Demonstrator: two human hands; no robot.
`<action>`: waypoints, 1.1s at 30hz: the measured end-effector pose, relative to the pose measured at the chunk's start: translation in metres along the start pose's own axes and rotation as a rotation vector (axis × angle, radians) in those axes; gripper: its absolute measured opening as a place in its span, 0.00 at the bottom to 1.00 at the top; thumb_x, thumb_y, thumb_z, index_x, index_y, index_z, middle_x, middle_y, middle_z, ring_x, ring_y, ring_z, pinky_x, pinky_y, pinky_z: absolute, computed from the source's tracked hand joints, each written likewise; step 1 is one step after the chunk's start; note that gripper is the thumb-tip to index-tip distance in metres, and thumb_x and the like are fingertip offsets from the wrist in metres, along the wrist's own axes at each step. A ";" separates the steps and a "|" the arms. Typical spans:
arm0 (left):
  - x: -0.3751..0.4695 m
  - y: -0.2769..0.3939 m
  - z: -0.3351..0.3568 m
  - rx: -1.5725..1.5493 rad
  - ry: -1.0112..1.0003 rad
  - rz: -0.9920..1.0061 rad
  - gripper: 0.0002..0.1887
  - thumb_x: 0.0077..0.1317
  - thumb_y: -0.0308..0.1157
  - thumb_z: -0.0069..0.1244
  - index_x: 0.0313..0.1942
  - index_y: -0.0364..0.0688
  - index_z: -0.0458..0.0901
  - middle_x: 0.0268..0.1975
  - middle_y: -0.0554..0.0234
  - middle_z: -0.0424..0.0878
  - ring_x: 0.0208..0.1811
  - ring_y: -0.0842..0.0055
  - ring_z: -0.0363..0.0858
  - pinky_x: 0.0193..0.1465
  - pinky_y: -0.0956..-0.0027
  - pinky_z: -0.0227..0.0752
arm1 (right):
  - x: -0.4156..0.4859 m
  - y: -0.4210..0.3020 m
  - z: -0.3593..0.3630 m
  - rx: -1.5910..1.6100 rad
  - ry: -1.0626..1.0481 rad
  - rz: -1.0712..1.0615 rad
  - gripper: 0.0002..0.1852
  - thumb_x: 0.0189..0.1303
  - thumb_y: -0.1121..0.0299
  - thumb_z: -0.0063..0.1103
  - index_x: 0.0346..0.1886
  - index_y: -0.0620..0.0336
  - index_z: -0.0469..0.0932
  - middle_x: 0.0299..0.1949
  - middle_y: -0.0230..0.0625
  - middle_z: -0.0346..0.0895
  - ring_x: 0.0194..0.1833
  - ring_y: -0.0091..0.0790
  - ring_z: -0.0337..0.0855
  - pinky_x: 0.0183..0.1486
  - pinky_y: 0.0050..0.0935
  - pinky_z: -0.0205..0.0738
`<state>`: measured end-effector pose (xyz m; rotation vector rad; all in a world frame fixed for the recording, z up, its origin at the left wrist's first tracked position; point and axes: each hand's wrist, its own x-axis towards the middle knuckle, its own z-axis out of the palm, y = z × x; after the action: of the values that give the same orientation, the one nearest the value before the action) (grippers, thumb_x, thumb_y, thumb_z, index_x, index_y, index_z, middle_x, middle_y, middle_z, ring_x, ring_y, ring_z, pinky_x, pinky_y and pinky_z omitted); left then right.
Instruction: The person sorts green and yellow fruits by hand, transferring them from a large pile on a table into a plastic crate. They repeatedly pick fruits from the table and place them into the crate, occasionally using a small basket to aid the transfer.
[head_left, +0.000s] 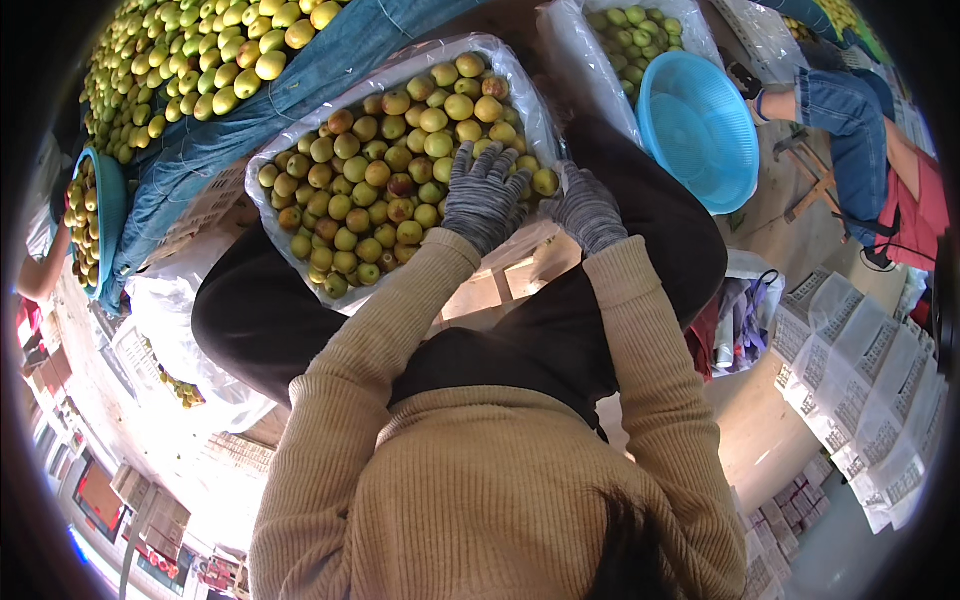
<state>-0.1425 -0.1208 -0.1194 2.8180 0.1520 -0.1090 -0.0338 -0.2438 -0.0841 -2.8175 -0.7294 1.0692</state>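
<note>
In front of me a crate with a clear plastic liner is filled with green and reddish-brown jujube-like fruit. My left hand, in a grey knit glove, lies palm down on the fruit near the crate's right end. Its fingers are spread. My right hand, gloved the same way, is at the crate's near right corner, against the liner's edge and beside a single fruit. Its fingertips are partly hidden, so whether it grips the liner is unclear.
A sloping blue cloth borders a large heap of fruit. At right are a blue plastic basket, another lined crate of green fruit and a seated person's leg. Stacked white crates stand lower right.
</note>
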 end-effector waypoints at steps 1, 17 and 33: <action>0.000 0.000 0.001 -0.014 -0.024 -0.024 0.25 0.53 0.48 0.58 0.49 0.45 0.80 0.62 0.58 0.70 0.69 0.63 0.59 0.73 0.44 0.39 | 0.000 0.000 -0.001 0.008 0.003 -0.021 0.32 0.52 0.59 0.68 0.60 0.56 0.68 0.46 0.49 0.79 0.50 0.46 0.79 0.56 0.40 0.72; -0.005 0.003 0.020 0.015 0.059 -0.136 0.26 0.59 0.47 0.51 0.55 0.45 0.75 0.64 0.59 0.67 0.71 0.64 0.56 0.74 0.43 0.36 | 0.000 -0.023 -0.005 -0.127 -0.127 0.108 0.22 0.58 0.61 0.60 0.56 0.54 0.73 0.47 0.45 0.81 0.51 0.45 0.81 0.53 0.43 0.76; -0.009 0.006 0.029 -0.004 0.057 -0.115 0.33 0.62 0.47 0.49 0.64 0.44 0.64 0.69 0.59 0.60 0.74 0.64 0.50 0.75 0.44 0.31 | 0.001 -0.027 0.013 -0.210 -0.076 0.132 0.20 0.61 0.53 0.57 0.50 0.54 0.76 0.39 0.47 0.82 0.44 0.44 0.84 0.47 0.46 0.77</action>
<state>-0.1523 -0.1361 -0.1446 2.8085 0.3275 -0.0538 -0.0520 -0.2209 -0.0892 -3.0551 -0.7089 1.1915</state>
